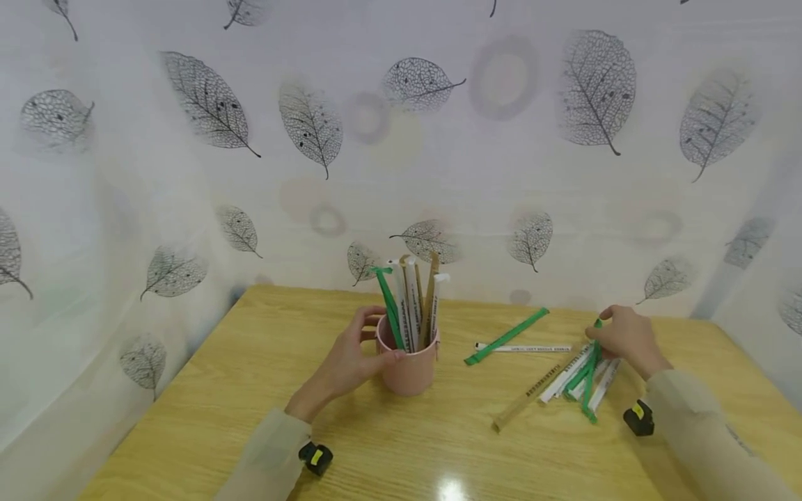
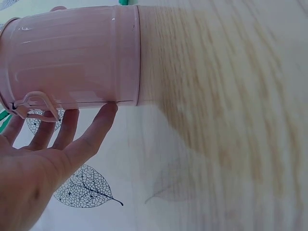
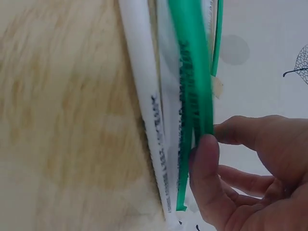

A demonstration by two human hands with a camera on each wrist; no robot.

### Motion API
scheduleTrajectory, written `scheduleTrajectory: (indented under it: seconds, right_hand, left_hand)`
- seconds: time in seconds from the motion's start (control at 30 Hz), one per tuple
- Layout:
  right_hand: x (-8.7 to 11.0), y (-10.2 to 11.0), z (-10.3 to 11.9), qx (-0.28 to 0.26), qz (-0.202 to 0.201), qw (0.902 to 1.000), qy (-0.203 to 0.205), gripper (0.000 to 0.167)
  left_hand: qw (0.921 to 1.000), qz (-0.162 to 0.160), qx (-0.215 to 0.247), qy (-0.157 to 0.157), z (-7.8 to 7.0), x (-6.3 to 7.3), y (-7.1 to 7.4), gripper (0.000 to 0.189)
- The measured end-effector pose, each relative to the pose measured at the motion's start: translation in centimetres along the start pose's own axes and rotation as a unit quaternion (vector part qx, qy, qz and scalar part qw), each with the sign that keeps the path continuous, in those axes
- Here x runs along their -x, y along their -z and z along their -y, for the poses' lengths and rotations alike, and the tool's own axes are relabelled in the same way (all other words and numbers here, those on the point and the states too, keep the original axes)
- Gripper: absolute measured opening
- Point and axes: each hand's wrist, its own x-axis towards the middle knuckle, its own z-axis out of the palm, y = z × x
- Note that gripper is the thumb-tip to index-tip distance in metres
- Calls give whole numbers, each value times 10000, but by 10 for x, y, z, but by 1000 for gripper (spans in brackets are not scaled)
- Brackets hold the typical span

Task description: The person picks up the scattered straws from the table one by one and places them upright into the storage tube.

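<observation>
A small pink bucket-shaped cup [image 1: 409,377] stands upright on the table, and my left hand [image 1: 348,356] grips its left side, thumb in front and fingers behind. Several paper-wrapped straws stick up out of it, among them a green straw [image 1: 390,309] and a brown straw [image 1: 430,299]. On the right, my right hand [image 1: 628,339] pinches a green wrapped straw [image 3: 195,72] near one end between thumb and finger. That straw overlaps a loose pile of white wrapped straws [image 3: 142,62] and another green one. In the left wrist view a handle loop [image 2: 41,103] shows on the cup's side.
Left of the pile, a single green straw [image 1: 507,337] lies across a white straw [image 1: 545,348]. Nearer the front lies a brown straw [image 1: 525,400]. The wooden table [image 1: 388,445] ends at a leaf-patterned curtain [image 1: 451,174] behind and at the sides.
</observation>
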Motion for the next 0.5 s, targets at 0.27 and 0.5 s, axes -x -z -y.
scheduleTrajectory:
  seconds: [0.27, 0.5]
  right_hand:
    - [4, -14, 1, -341, -208, 9991, 117, 61]
    - [7, -25, 12, -381, -248, 9982, 395, 60]
  left_hand:
    - [10000, 9, -29, 53, -1, 0, -1, 73]
    - [10000, -13, -58, 46, -2, 0, -1, 74]
